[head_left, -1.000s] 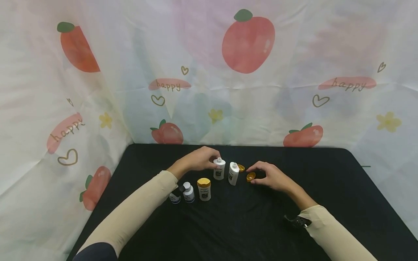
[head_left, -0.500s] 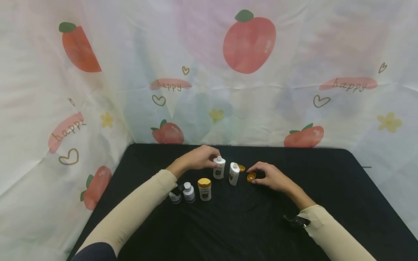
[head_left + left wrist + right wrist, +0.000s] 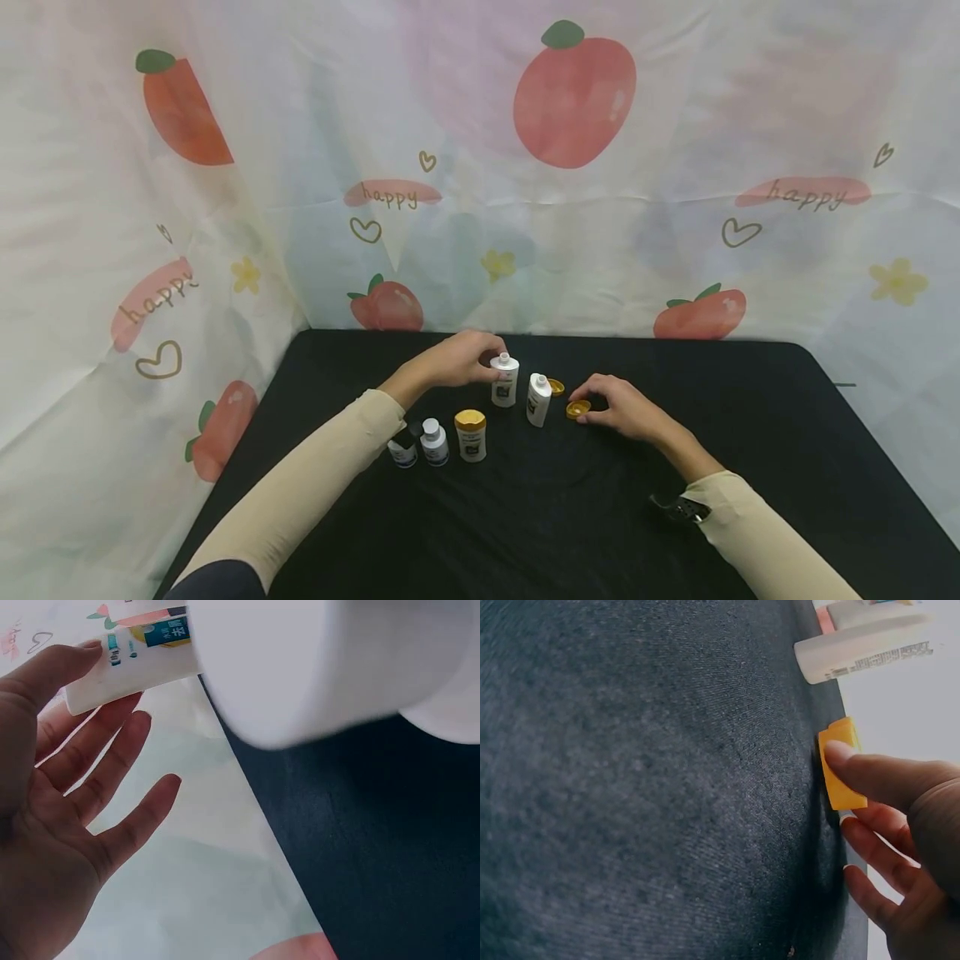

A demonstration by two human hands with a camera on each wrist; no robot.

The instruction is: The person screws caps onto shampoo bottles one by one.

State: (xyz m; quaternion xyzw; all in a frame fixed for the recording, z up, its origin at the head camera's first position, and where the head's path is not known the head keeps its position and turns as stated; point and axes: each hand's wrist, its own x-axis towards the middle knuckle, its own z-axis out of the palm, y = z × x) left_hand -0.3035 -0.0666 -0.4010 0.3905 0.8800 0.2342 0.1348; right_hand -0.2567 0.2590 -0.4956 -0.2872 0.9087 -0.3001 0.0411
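Observation:
In the head view my left hand (image 3: 463,358) grips an uncapped white bottle (image 3: 506,392) by its side, thumb in front. The left wrist view has that labelled bottle (image 3: 146,664) between thumb and fingers, with the little finger spread away. To the right, my right hand (image 3: 624,408) pinches a yellow cap (image 3: 578,410) low at the black table. Seen from the right wrist, the thumb presses the cap (image 3: 846,776) against the fingers. Between the hands stands a second uncapped white bottle (image 3: 537,402), and another yellow cap (image 3: 556,387) lies just behind it.
Nearer me stands a white bottle with a yellow cap (image 3: 471,437). Beside it are a small white-capped bottle (image 3: 434,446) and another small bottle (image 3: 402,455), partly hidden by the left wrist. A printed curtain (image 3: 465,225) hangs behind the black table (image 3: 570,517).
My left hand and its bottle have shifted slightly up in the head view. The yellow cap in my right hand has tipped to a flatter angle.

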